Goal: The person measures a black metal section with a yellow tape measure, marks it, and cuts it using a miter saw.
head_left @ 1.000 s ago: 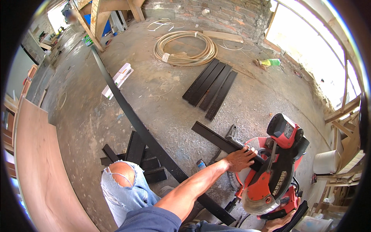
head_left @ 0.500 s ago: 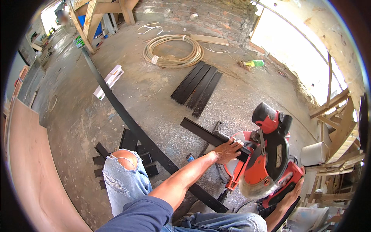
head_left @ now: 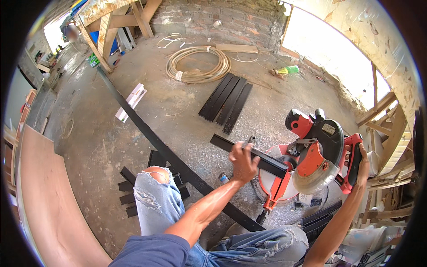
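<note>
The head of the miter saw (head_left: 310,164) stands between my left hand (head_left: 243,164) and my right hand (head_left: 363,161), blocking a straight way across, while a white bucket (head_left: 375,163) and timber (head_left: 398,122) crowd the space to the right. Ahead of my left hand I have bare floor (head_left: 191,138) to pass over, between the long black strip (head_left: 169,154) and the four black strips (head_left: 216,95), though nearer me my left knee (head_left: 155,191) rises beside the long one.
</note>
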Demonstrator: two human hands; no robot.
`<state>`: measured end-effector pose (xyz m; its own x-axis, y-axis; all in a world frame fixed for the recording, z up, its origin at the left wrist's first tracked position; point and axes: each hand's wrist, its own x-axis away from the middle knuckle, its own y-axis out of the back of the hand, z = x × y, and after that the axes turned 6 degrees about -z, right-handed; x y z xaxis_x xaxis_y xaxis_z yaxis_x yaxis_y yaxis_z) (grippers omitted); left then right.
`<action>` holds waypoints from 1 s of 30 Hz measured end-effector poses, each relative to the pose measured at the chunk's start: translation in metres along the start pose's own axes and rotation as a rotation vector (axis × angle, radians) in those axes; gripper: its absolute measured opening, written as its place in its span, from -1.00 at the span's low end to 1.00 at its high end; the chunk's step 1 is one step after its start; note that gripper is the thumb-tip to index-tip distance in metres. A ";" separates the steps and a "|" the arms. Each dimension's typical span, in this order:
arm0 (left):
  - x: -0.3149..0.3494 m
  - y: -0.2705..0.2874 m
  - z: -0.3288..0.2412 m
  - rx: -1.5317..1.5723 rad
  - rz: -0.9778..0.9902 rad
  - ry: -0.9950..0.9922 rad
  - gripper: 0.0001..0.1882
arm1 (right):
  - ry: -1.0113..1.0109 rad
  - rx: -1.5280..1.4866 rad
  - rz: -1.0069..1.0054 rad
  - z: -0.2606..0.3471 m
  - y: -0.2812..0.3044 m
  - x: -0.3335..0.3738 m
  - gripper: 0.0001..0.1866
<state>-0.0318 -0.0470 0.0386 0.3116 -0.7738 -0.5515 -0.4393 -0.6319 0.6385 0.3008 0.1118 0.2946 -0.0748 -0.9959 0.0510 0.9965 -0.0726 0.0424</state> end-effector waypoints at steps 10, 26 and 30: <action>0.011 -0.047 0.081 0.755 -0.338 1.565 -0.44 | -0.011 -0.150 -0.009 -0.010 0.004 0.017 -0.50; -0.084 0.073 0.052 0.913 -0.473 1.225 -0.66 | -0.184 0.609 -0.180 -0.287 0.088 0.306 -0.71; -0.139 0.172 0.054 0.792 -0.567 0.755 -0.79 | -0.335 0.752 -0.130 -0.310 0.063 0.348 -0.70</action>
<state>-0.1962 -0.0454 0.1957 0.9178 -0.3959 -0.0282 -0.3910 -0.8895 -0.2365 0.3495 -0.2559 0.0055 -0.3129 -0.9048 0.2888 0.6964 -0.0118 0.7176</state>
